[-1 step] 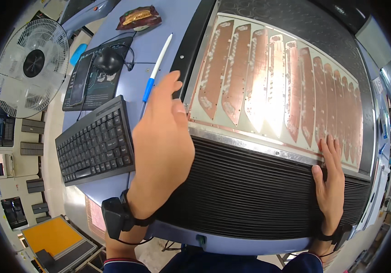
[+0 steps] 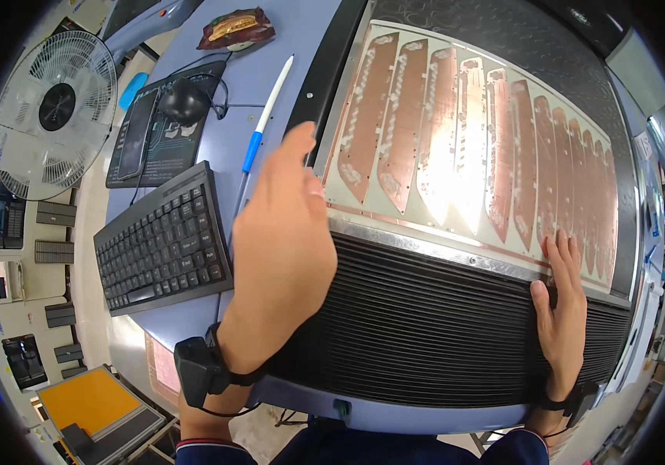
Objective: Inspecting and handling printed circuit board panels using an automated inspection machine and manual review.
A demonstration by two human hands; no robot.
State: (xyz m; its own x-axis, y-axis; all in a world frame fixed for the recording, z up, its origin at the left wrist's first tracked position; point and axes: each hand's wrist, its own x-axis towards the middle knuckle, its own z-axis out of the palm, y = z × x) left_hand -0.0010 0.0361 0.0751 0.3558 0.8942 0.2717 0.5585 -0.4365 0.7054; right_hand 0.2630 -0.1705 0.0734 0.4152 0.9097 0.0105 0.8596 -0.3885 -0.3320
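Observation:
A pale panel (image 2: 441, 222) carrying several long, copper-coloured pointed strips (image 2: 396, 128) lies on the machine's bed, with a metal bar (image 2: 433, 246) along its front edge. My left hand (image 2: 282, 240) is at the panel's left edge, by the black side rail; its fingers are stretched and slightly bent, thumb apart, holding nothing. Whether its fingertips touch the rail, I cannot tell. Flat on the panel's front right part rests my right hand (image 2: 561, 310), fingers extended, palm across the metal bar. Glare whitens the middle strips.
Left of the machine are a black keyboard (image 2: 166, 240), a mouse (image 2: 184, 103), a phone (image 2: 139, 133), a blue-and-white pen-like stick (image 2: 269, 112) and a dark red snack packet (image 2: 236, 31). Ribbed black bellows (image 2: 425, 325) lie in front of the panel. A fan (image 2: 57, 108) stands far left.
My left hand has shifted slightly to the right. My right hand and the panel have stayed in place.

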